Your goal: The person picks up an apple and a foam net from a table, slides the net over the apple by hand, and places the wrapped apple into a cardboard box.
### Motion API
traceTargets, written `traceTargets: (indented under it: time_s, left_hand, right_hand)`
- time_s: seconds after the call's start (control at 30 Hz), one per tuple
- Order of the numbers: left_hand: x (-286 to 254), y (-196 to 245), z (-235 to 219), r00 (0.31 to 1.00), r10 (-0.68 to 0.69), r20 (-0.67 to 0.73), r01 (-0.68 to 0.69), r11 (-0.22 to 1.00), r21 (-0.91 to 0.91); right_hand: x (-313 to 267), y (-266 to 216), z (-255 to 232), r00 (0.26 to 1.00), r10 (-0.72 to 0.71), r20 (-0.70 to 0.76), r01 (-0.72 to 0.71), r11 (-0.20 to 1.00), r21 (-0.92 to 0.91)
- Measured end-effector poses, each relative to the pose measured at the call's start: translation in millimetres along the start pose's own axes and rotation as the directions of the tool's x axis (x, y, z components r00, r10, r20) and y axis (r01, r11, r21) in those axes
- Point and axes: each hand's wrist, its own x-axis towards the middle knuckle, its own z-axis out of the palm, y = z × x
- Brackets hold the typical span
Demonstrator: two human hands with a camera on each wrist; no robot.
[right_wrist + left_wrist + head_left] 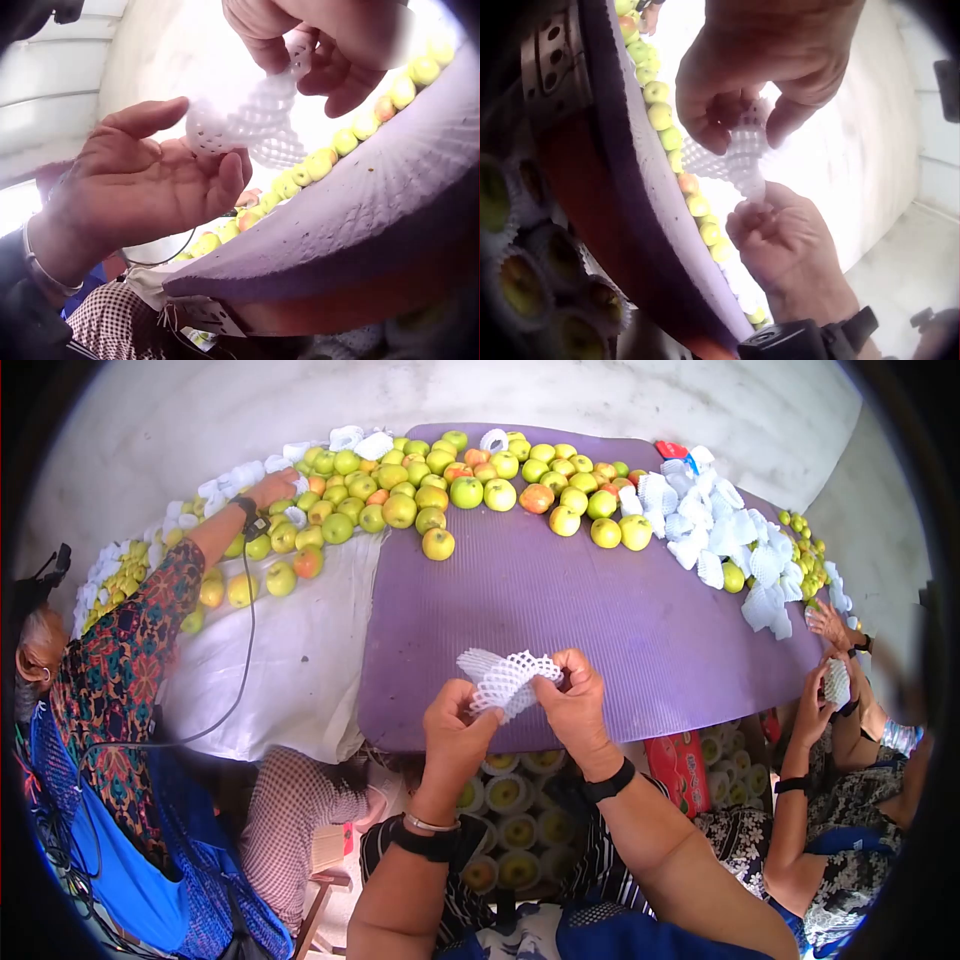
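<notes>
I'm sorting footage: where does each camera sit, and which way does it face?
Head: on the head, facing forward and down at the purple mat; left hand, right hand and forearms show.
Left wrist: on that wrist, facing past the left hand toward the right.
Right wrist: on that wrist, facing past the right hand toward the left.
Both wrist views share the foam net and apples.

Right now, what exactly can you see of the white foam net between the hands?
The white foam net looks thin and soft, a lattice of small holes. It is bunched unevenly, with no fruit visible inside. It is raised above the purple ribbed mat; the left hand holds its lower part, the right hand pinches its far edge. Folds hide the full shape.
</notes>
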Motion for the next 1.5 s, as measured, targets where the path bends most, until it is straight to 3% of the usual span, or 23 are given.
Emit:
traceTargets:
  time_s: [0.03,0.07,0.13,0.17,0.23,0.27,0.33,0.37,0.43,0.5,0.6,0.67,0.77,0.83,0.87,0.9,0.93,0.97,1.03,1.07,1.13,1.33,1.5]
  left_hand:
    - [-0.4,-4.1,-0.7,0.989,0.106,-0.101,-0.085,0.978,0.191]
    - [-1.6,-6.3,-1.5,0.989,0.106,-0.101,-0.086,0.978,0.191]
    - [-3.4,-2.1,-1.3,0.906,0.380,-0.184,-0.247,0.831,0.498]
    - [-3.8,0.3,-0.2,0.907,0.380,-0.183,-0.248,0.831,0.497]
    - [-5.4,5.5,3.3,0.908,0.409,0.092,-0.405,0.799,0.445]
    - [-6.1,7.6,3.5,0.908,0.408,0.093,-0.404,0.799,0.445]
    - [-7.4,9.8,3.6,0.964,0.242,0.111,-0.261,0.938,0.228]
    - [-4.7,8.1,1.9,0.965,0.240,0.110,-0.259,0.938,0.228]
    - [5.6,6.0,-4.7,0.994,-0.025,-0.107,0.013,0.993,-0.117]
    - [8.9,7.1,-8.2,0.990,-0.098,-0.100,0.085,0.988,-0.132]
    - [9.3,6.8,-8.2,0.990,-0.138,0.014,0.137,0.948,-0.287]
    - [9.3,12.3,-8.8,0.948,-0.277,0.158,0.318,0.771,-0.552]
    - [15.1,-3.6,-12.3,0.979,-0.204,0.029,0.185,0.810,-0.557]
    - [16.6,-0.1,-13.9,0.975,-0.219,-0.043,0.155,0.801,-0.578]
    - [14.9,1.8,-14.1,0.966,-0.232,-0.112,0.121,0.793,-0.597]
    - [13.9,3.9,-14.4,0.966,-0.233,-0.114,0.121,0.793,-0.596]
    - [12.9,5.9,-14.1,0.973,-0.193,-0.123,0.099,0.840,-0.533]
    - [12.0,6.6,-13.3,0.980,-0.152,-0.128,0.075,0.881,-0.467]
    - [10.2,0.4,-9.6,0.984,-0.135,-0.118,0.076,0.910,-0.407]
    - [9.3,-2.1,-6.5,0.987,-0.118,-0.106,0.075,0.936,-0.343]
    - [6.6,-1.7,2.7,0.992,-0.079,-0.095,0.038,0.927,-0.373]
    - [2.9,2.9,6.0,0.995,-0.004,-0.098,-0.035,0.919,-0.394]
    - [8.6,6.3,0.3,0.995,-0.026,-0.093,-0.012,0.924,-0.381]
  right_hand:
    - [-1.0,-1.8,0.1,0.999,-0.027,-0.044,0.024,0.997,-0.069]
    - [0.0,0.1,-1.1,0.999,-0.027,-0.045,0.024,0.997,-0.069]
    - [6.0,8.5,-4.4,0.974,-0.179,-0.140,0.163,0.979,-0.120]
    - [9.2,13.3,-4.7,0.974,-0.180,-0.141,0.163,0.979,-0.121]
    - [14.4,15.1,-3.4,0.958,-0.187,-0.216,0.176,0.982,-0.068]
    - [13.3,12.6,-4.8,0.958,-0.187,-0.217,0.176,0.982,-0.069]
    - [10.5,-8.2,-4.5,0.991,0.064,-0.120,-0.035,0.973,0.226]
    - [10.7,-5.3,-5.2,0.991,0.066,-0.119,-0.038,0.973,0.226]
    - [11.1,-0.2,-5.0,0.985,-0.161,-0.052,0.162,0.987,0.005]
    - [6.6,-8.6,-0.4,0.976,-0.216,0.029,0.217,0.974,-0.067]
    - [0.8,-20.4,6.1,0.942,-0.272,0.196,0.302,0.942,-0.146]
    - [-1.7,-20.1,11.2,0.919,-0.282,0.276,0.332,0.931,-0.153]
    - [-2.7,-19.7,15.7,0.843,-0.406,0.353,0.492,0.847,-0.202]
    - [-1.6,-25.7,8.2,0.803,-0.103,0.588,0.308,0.915,-0.260]
    - [0.6,-23.0,4.8,0.801,-0.105,0.589,0.309,0.916,-0.257]
    - [6.3,-18.8,2.7,0.839,-0.072,0.539,0.040,0.997,0.071]
    - [9.4,-16.7,1.9,0.864,-0.015,0.504,-0.217,0.891,0.399]
    - [8.3,-16.3,2.6,0.863,-0.014,0.505,-0.218,0.891,0.397]
    - [4.4,-19.7,8.1,0.874,0.037,0.485,-0.373,0.692,0.618]
    - [1.6,-21.3,11.4,0.876,0.037,0.481,-0.370,0.692,0.620]
    - [-5.3,-24.2,20.2,0.792,0.139,0.594,-0.373,0.881,0.291]
    - [-9.9,-23.4,27.3,0.610,0.274,0.744,-0.616,0.754,0.227]
    - [-9.7,-25.5,24.5,0.589,0.392,0.707,-0.523,0.851,-0.036]
